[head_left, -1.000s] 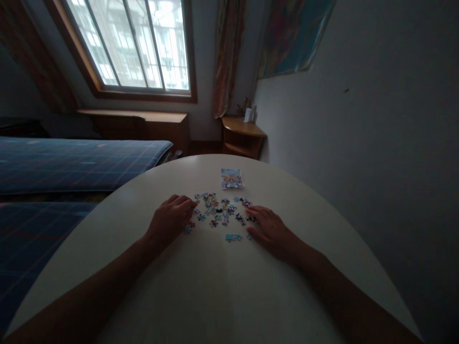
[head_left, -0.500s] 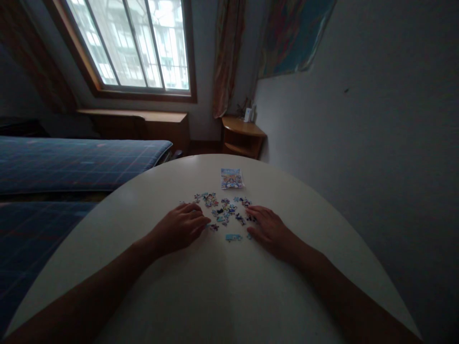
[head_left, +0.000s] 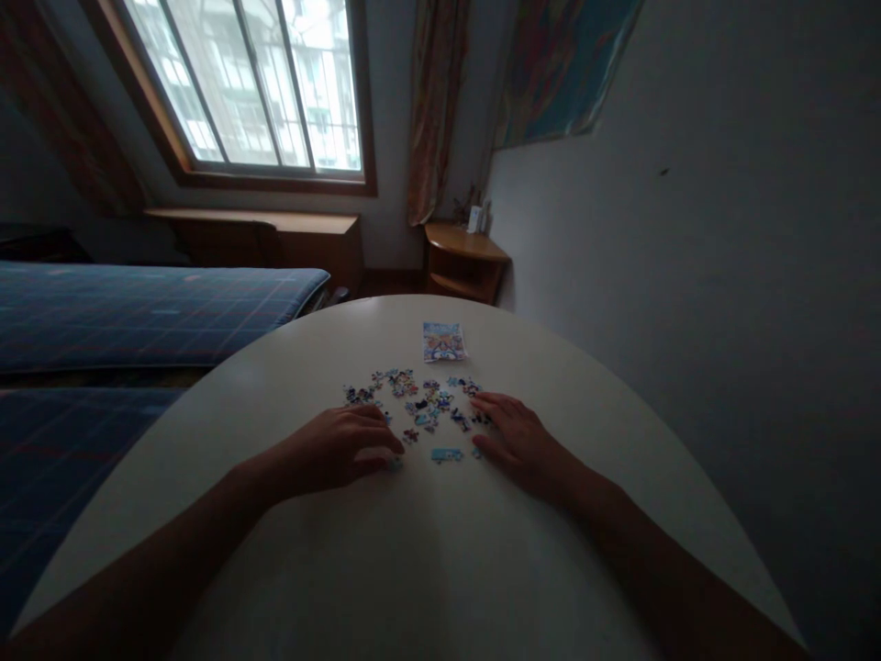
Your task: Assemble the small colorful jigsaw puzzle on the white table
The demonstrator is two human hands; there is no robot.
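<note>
The left hand point(head_left: 340, 447) lies palm-down at frame centre, fingertips on a small puzzle piece point(head_left: 395, 462). The right hand point(head_left: 518, 439) rests flat, fingers loose, touching the scattered puzzle pieces point(head_left: 419, 401) on the white table point(head_left: 413, 569).

A round, pale cream table point(head_left: 427, 569) fills the lower half of the view in a dim bedroom. To the left lie two dark blue checked mattresses point(head_left: 151, 308), one behind the other. Behind them, a large window with a brown wooden frame and metal bars point(head_left: 254, 87) lets in daylight. Below it runs a long brown wooden cabinet point(head_left: 275, 239). An orange patterned curtain point(head_left: 433, 101) hangs just right of the window. A small wooden corner shelf unit point(head_left: 464, 262) stands beneath it. A colourful poster point(head_left: 564, 69) hangs on the plain grey wall point(head_left: 722, 275) to the right.
</note>
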